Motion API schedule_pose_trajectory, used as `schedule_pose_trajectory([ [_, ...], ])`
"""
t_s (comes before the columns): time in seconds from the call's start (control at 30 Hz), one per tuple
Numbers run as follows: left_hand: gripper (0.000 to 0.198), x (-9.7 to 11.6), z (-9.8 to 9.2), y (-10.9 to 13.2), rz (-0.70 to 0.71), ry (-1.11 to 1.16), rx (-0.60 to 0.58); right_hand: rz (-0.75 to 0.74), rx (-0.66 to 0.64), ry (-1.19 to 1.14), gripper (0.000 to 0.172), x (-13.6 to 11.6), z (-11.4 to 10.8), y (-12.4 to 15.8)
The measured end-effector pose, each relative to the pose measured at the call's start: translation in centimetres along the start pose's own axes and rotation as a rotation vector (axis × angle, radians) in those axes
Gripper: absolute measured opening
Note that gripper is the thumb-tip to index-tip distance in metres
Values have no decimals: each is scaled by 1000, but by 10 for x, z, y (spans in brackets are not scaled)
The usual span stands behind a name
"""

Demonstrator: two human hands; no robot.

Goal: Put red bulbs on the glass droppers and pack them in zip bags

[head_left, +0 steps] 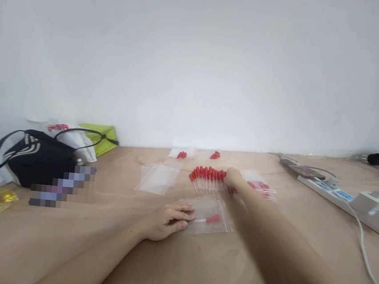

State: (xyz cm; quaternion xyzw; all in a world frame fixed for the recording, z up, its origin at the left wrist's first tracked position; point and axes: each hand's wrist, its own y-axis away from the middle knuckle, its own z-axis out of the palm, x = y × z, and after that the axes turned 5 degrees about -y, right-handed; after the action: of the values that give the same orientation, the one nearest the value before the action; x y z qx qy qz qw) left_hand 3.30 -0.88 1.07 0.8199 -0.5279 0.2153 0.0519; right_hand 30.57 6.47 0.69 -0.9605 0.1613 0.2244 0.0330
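Left hand (170, 220) spread on clear bag (203, 229), pale-stemmed red-bulbed dropper (213, 218), right hand (234, 178) at red-topped dropper row (209, 176); grip unclear

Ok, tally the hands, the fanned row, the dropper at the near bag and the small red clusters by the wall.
Left hand and right hand: 2
Fanned row of red-topped droppers: 1
Single dropper at the near clear bag: 1
Small red clusters by the wall: 2
Total: 6

Flat clear plastic zip bag (197, 228) with a red-striped right edge, one red-bulbed clear dropper (213, 218) lying sideways in or on it, can't tell which. Just behind: a packed row of red-topped slim droppers (210, 174), bulbs pointing away.
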Motion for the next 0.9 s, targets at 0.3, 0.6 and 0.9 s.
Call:
schedule_pose_trajectory([
  [0.3, 30, 1, 0, 0, -8, 3, -11, -23, 70, -278, 36, 4, -30, 29],
  [0.6, 30, 1, 0, -1, -25, -5, -29, -92, 261, -1017, 53, 46, -8, 100],
  [0.9, 43, 4, -1, 2, -61, -29, -27, 7, -19, -1395, 28, 26, 5, 128],
])
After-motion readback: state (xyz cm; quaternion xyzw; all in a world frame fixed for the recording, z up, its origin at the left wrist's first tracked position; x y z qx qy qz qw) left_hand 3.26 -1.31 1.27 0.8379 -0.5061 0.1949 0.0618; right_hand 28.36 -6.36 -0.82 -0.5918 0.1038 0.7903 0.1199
